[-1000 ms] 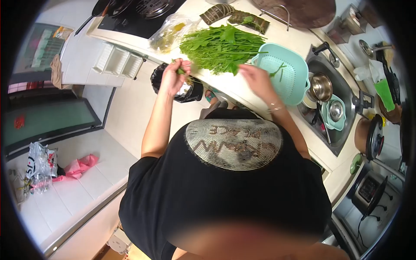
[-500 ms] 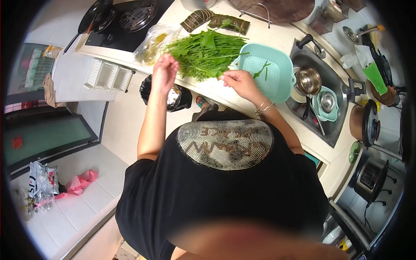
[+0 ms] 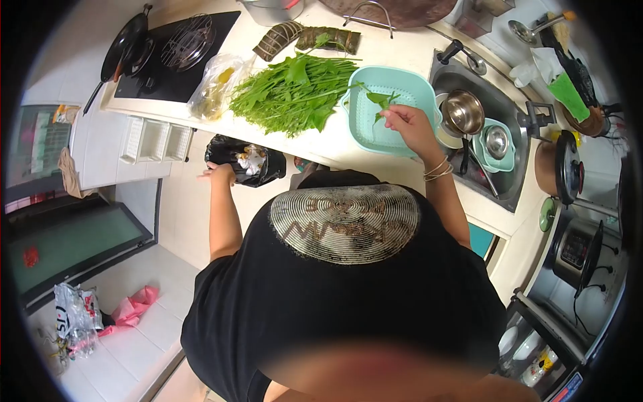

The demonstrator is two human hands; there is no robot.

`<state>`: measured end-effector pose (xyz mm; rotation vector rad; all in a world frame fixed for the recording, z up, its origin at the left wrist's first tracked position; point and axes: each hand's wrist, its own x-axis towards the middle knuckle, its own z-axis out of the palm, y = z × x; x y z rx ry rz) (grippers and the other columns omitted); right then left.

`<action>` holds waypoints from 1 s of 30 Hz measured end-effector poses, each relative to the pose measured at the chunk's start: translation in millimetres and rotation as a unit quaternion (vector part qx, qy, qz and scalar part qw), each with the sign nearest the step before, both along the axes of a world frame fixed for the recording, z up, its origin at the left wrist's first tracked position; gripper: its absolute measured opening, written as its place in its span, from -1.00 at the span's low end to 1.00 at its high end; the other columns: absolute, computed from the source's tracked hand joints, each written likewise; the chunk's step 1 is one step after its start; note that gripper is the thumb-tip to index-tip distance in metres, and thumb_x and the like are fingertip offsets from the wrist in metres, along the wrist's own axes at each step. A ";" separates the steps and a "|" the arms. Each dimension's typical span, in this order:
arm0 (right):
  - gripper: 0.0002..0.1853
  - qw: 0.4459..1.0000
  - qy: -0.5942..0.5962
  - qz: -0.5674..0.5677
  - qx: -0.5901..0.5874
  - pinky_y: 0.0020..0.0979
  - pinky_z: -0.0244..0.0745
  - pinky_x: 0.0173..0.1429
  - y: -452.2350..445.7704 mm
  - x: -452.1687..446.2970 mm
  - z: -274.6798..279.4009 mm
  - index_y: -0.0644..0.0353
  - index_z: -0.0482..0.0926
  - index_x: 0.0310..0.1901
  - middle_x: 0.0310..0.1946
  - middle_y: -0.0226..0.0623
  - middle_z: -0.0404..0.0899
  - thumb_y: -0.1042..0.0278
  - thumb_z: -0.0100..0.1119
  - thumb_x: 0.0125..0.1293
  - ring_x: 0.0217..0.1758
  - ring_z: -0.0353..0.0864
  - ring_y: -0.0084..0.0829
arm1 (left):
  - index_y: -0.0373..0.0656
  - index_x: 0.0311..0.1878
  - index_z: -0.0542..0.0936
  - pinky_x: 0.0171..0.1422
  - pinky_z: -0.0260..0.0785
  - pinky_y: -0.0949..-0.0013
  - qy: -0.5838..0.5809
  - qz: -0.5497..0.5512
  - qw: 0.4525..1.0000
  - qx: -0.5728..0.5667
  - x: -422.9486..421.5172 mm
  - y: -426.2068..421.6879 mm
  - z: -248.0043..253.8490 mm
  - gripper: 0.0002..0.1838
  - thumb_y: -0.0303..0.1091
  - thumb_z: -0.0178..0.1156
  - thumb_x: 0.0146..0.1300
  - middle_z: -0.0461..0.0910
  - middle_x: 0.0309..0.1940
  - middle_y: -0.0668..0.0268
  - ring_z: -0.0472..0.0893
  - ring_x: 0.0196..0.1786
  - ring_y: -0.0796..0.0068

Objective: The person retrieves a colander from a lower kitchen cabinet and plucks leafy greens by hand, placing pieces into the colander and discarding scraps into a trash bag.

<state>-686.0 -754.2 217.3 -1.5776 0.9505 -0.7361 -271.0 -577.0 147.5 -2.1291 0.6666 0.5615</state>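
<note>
Mint-green colander (image 3: 368,137) stands on the counter (image 3: 311,144); leafy greens (image 3: 288,90) lie heaped just left of it — presumably for easy reach. Over the colander, the right hand (image 3: 412,127) has thumb and fingertips clamped on a small sprig (image 3: 383,100); the light pinch probably suits so thin a stem. Left of and below the colander, the left hand (image 3: 221,174) is beside a black-lined bin (image 3: 276,165), fingers loosely spread — contact with its rim cannot be confirmed.
</note>
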 end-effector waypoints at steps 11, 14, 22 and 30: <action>-0.77 0.982 -0.031 0.159 0.101 -0.62 0.37 -0.24 16.5 27.1 31.4 0.34 0.62 -0.22 -0.45 -0.49 0.54 0.34 0.09 0.31 -0.38 0.43 -0.70 | -0.09 0.19 0.45 0.10 0.41 0.29 0.383 -0.277 0.593 -0.652 -127.6 -78.1 145.5 -0.54 -0.30 0.20 0.20 0.51 0.06 0.13 0.54 0.07 0.16; -0.78 0.971 -0.052 0.187 0.139 -0.62 0.37 -0.22 17.3 27.5 34.4 0.33 0.63 -0.20 -0.46 -0.49 0.54 0.35 0.08 0.32 -0.36 0.44 -0.70 | -0.18 0.09 0.52 -0.15 0.45 0.35 0.406 -0.329 0.570 -0.634 -137.5 -88.8 141.9 -0.62 -0.35 0.22 0.20 0.60 -0.21 0.16 0.61 -0.25 0.28; -0.66 0.989 -0.033 0.119 0.076 -0.54 0.45 -0.06 29.8 33.3 29.7 0.33 0.52 0.05 -0.30 -0.37 0.60 0.32 0.14 0.31 -0.21 0.53 -0.58 | -0.29 -0.26 0.61 -0.26 0.44 0.28 0.431 -0.329 0.548 -0.638 -155.4 -86.4 144.7 -0.84 -0.40 0.16 0.18 0.60 -0.41 0.14 0.60 -0.35 0.15; -0.70 0.970 0.026 0.084 -0.225 -0.35 0.47 -0.18 50.7 60.1 49.0 0.22 0.54 -0.02 -0.24 -0.11 0.59 0.29 0.15 0.26 -0.27 0.59 -0.19 | -0.32 -0.25 0.59 -0.27 0.43 0.35 0.485 -0.293 0.517 -0.642 -173.4 -81.2 147.5 -0.86 -0.47 0.11 0.18 0.59 -0.47 0.13 0.61 -0.39 0.26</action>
